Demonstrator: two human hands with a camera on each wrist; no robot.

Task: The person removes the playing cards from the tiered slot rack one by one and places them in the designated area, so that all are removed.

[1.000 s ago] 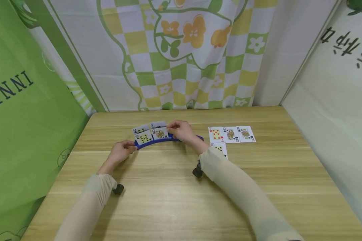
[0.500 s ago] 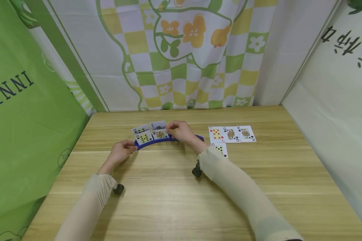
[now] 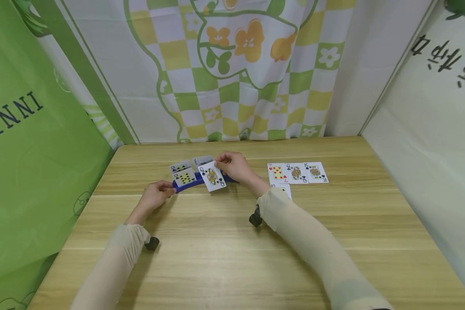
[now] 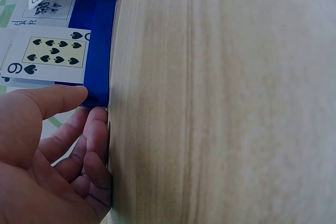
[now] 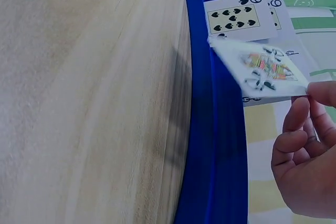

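Wooden surface (image 3: 217, 258) spreads before us. Our left grip (image 3: 155, 194) pinches the left end of a blue card holder (image 5: 226, 156); our right grip (image 3: 235, 167) pinches a queen card (image 3: 213, 177) by its upper right corner, the card slanting down-left, before the holder. Beyond hangs a checked curtain (image 3: 252, 64).

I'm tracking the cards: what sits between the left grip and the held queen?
In the head view, the front nine of spades stands there in the blue holder, another card behind it.
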